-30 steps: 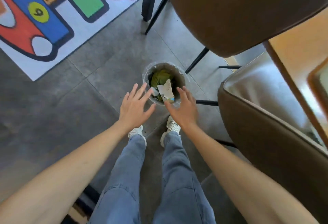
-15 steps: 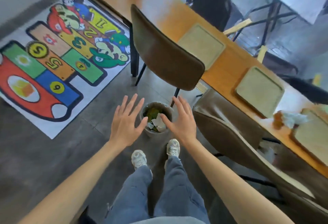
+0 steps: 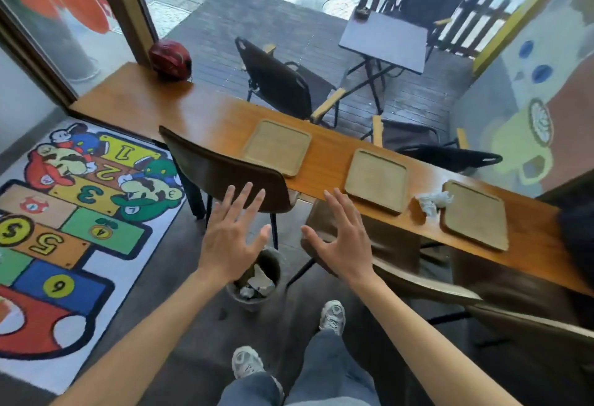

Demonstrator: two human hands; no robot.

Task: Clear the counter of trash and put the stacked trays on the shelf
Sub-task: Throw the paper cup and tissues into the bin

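Our left hand (image 3: 229,238) and right hand (image 3: 342,240) hover empty, fingers spread, above the trash bin (image 3: 254,280). Three trays (image 3: 376,179) lie unstacked along the counter (image 3: 205,113); a crumpled napkin (image 3: 432,201) sits near its front edge, between two.

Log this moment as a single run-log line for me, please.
left hand: open, empty | right hand: open, empty | trash bin: holds scraps | crumpled napkin: on counter | trays: three, unstacked

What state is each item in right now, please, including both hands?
Left hand: open, empty.
Right hand: open, empty.
Trash bin: holds trash.
Crumpled tissue: on the counter.
Three trays: empty, unstacked.
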